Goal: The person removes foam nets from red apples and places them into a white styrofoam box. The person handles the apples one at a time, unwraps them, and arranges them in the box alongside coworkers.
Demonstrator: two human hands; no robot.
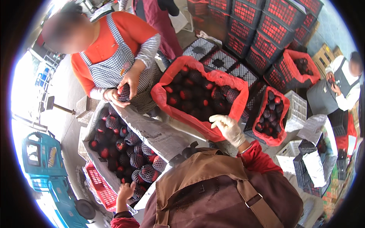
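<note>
My bare left hand (126,190) is at the near end of a newspaper-lined crate (151,136), beside red fruits in black net sleeves (137,161). Whether its fingers grip a fruit cannot be made out. My right hand (228,129), in a pale glove, hovers at the near rim of a large crate with a red plastic liner (162,97). Its fingers are slightly bent and apart, with nothing visible in them. More dark-netted red fruits (196,94) fill that crate. Across from me, a person in a checked apron holds one netted fruit (124,93) in both hands.
Stacked black crates with red liners (256,28) stand at the back. A smaller red-lined fruit crate (269,114) and a white plastic crate (296,111) are to the right. A red plastic basket (99,185) sits lower left, near a teal vehicle (47,171). Another person works far right.
</note>
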